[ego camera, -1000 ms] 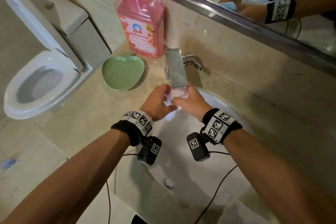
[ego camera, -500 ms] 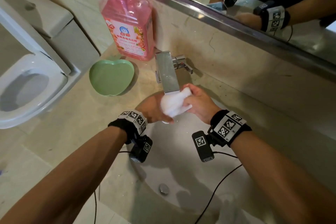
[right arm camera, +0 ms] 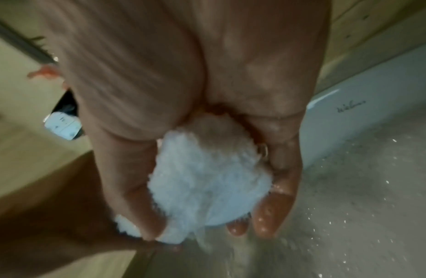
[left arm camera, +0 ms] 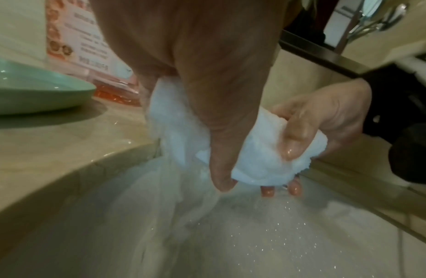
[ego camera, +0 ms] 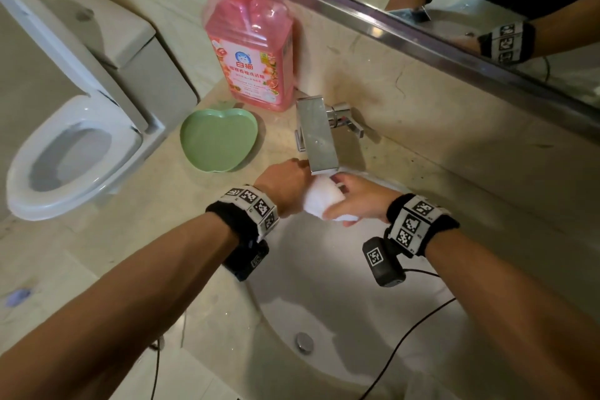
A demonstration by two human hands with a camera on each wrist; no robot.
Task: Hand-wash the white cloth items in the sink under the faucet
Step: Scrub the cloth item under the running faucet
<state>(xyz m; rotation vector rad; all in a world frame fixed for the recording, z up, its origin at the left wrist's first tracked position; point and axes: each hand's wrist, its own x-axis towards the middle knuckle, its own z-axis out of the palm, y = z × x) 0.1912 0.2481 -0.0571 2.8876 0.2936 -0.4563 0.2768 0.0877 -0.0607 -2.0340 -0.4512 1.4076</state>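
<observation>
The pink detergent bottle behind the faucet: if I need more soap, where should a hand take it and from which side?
Probably the flat front and back faces of the pink detergent bottle, mid-body, reaching from the left, over the green dish. It stands upright against the wall, and the faucet crowds its right side. The pump neck looks too thin to lift by.

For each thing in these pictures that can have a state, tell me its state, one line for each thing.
White cloth: wet, bunched, gripped by both hands under the spout.
Left hand: grips the cloth.
Right hand: grips the cloth, fingers wet.
Faucet: running.
Sink: wet; drain stopper state unclear.
Green dish: upright, holds nothing.
Pink soap bottle: upright, mostly full.
Toilet: lid raised.
</observation>
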